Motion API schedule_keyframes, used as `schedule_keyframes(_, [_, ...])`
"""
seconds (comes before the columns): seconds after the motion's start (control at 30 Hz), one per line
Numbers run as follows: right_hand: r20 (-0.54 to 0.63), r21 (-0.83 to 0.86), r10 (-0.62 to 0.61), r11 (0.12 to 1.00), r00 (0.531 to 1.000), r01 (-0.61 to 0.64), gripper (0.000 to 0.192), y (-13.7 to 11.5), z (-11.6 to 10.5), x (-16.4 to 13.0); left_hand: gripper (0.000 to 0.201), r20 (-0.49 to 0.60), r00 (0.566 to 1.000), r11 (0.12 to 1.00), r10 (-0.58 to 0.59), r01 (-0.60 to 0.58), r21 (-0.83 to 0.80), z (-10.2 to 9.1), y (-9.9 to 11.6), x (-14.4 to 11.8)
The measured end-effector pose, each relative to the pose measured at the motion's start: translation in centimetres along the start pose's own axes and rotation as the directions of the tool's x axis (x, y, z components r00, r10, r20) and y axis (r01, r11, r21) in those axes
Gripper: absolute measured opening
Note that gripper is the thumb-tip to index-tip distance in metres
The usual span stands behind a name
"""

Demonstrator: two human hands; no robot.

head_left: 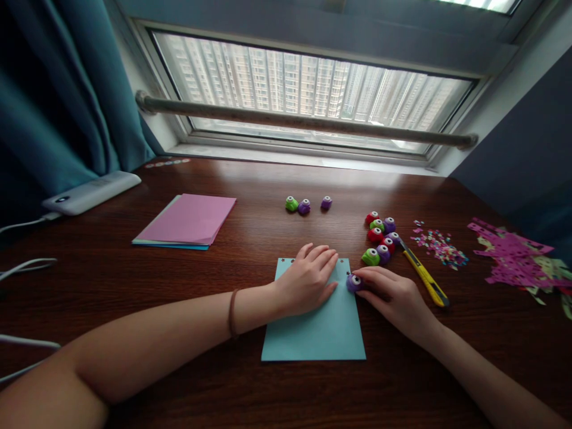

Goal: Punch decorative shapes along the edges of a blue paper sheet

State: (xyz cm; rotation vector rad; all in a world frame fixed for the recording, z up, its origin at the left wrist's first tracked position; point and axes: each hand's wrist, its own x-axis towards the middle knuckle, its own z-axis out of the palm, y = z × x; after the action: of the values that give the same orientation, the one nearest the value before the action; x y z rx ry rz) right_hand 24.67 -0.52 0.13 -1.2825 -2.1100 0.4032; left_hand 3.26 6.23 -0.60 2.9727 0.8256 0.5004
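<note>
The left hand [309,280] lies flat on the square blue paper [318,336], the right hand [397,297] pinches a round purple plastic punch [353,283] at its edge, with a long yellow cutter [424,278] farther right.

Remotely, I see what looks like a room at home: blue curtain [89,89], wooden desk [187,280], and a window [313,92] facing high-rise blocks [243,77].

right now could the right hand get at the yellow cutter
Probably yes: the cutter lies close beside the right hand with nothing between, though that hand holds a purple punch.
</note>
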Motion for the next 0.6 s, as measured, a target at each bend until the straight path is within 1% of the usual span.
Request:
schedule_keyframes(0.27, [-0.020, 0.018, -0.020, 1.000, 1.000, 0.020, 0.023, -0.19, 0.48, 0.12, 0.047, -0.035, 0.999, 1.000, 0.015, -0.015, 0.010, -0.12, 0.07, -0.06])
schedule_keyframes(0.5, [-0.024, 0.008, -0.009, 1.000, 1.000, 0.009, 0.023, -0.39, 0.53, 0.13, 0.044, -0.062, 0.996, 0.998, 0.059, -0.059, 0.003, -0.35, 0.08, -0.14])
schedule_keyframes(0.6, [-0.022, 0.003, -0.005, 1.000, 1.000, 0.005, 0.023, -0.36, 0.60, 0.04, 0.043, -0.058, 0.994, 0.996, 0.093, -0.092, 0.007, -0.38, 0.08, -0.20])
